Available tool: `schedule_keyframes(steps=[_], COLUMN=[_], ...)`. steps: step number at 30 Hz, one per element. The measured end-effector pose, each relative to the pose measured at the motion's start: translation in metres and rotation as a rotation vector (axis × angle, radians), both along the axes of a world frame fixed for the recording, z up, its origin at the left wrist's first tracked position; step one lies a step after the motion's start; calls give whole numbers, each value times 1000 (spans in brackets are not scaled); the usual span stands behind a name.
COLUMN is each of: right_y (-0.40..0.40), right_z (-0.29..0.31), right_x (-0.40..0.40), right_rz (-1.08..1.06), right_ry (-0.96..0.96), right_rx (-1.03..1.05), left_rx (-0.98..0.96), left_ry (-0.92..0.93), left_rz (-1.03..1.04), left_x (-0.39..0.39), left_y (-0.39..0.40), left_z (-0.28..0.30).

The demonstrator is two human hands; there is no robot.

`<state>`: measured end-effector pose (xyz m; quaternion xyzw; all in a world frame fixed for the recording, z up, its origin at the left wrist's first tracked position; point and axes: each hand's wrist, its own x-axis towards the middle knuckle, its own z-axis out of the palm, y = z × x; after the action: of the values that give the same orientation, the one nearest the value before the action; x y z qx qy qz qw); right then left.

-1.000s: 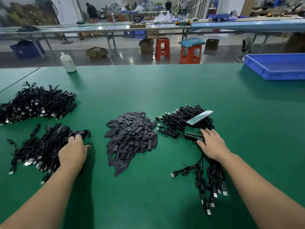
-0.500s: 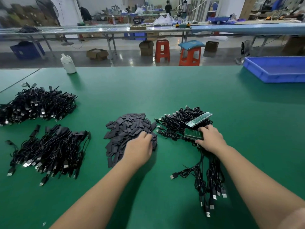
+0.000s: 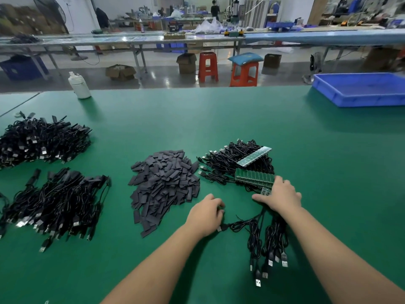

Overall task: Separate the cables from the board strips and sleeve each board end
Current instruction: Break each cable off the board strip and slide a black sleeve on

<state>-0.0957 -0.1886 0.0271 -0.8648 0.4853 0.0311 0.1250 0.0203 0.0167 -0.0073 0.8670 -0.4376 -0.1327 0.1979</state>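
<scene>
While flat on a board strip (image 3: 255, 177), right hand (image 3: 281, 197), fingers spread.

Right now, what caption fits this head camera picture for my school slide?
Two hands reach for a board strip with black cables, beside a pile of dark sleeves.

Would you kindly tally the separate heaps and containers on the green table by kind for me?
Black cable heaps: 4 — far left, near left, under the board strips, by the right hand
Dark sleeve heaps: 1
Blue trays: 1
White bottles: 1
Total: 7
</scene>
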Motion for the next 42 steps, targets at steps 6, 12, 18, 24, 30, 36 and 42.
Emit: schedule_keyframes(steps=[6, 12, 18, 24, 30, 36, 42], right_y=[0, 25, 37, 44, 48, 49, 19], right_z=[18, 54, 74, 73, 73, 69, 57], right_x=[-6, 5, 6, 5, 9, 8, -1], right_rz=[77, 340, 387, 380, 303, 304, 305], right_ry=[-81, -283, -380, -408, -420, -472, -421], right_rx=[143, 174, 135, 96, 42, -18, -86], left_rx=[-98, -342, -474, -464, -437, -552, -722], left_ry=[137, 371, 462, 512, 305, 311, 620], left_rz=[43, 118, 206, 222, 314, 426, 376], left_x=[-10, -34, -26, -27, -36, -33, -5], left_y=[-8, -37, -44, -39, -41, -38, -14], left_z=[13, 46, 63, 67, 76, 79, 87])
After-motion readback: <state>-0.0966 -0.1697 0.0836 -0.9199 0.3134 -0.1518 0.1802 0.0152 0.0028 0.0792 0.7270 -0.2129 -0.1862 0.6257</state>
